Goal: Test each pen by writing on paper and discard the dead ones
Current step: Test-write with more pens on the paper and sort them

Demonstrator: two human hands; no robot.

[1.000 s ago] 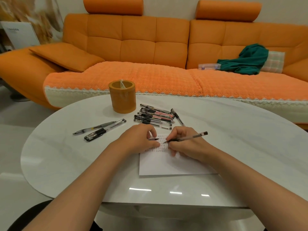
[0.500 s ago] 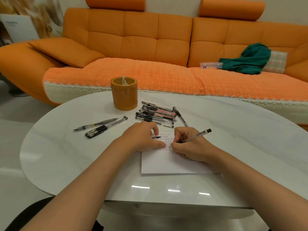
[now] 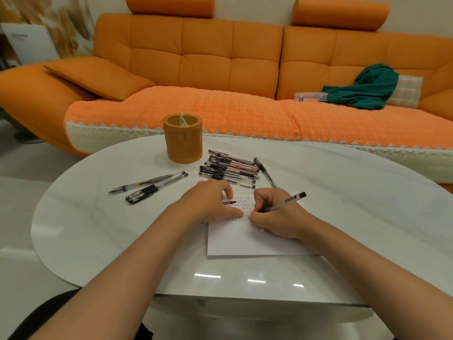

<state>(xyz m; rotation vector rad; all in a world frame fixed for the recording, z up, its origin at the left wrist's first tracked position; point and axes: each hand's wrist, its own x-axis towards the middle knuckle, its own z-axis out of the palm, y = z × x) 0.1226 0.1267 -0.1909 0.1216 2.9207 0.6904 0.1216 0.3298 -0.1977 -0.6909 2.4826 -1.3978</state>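
A white sheet of paper (image 3: 245,241) lies on the table in front of me, with rows of small written marks at its top. My right hand (image 3: 274,217) grips a clear pen (image 3: 288,200) in a writing hold, its tip down on the marks. My left hand (image 3: 208,204) rests curled on the paper's top left corner and pinches a small black pen cap (image 3: 230,202). A pile of several pens (image 3: 230,170) lies just beyond my hands. Three more pens (image 3: 149,186) lie apart to the left.
An orange cylindrical cup (image 3: 182,138) stands behind the pile with something pale inside. One pen (image 3: 266,173) lies alone to the right of the pile. The white oval table (image 3: 98,229) stands before an orange sofa (image 3: 220,69) holding a green cloth (image 3: 365,87).
My right hand has edged slightly down the rows of marks with the pen tip on the paper. My left hand stays in place, holding the cap.
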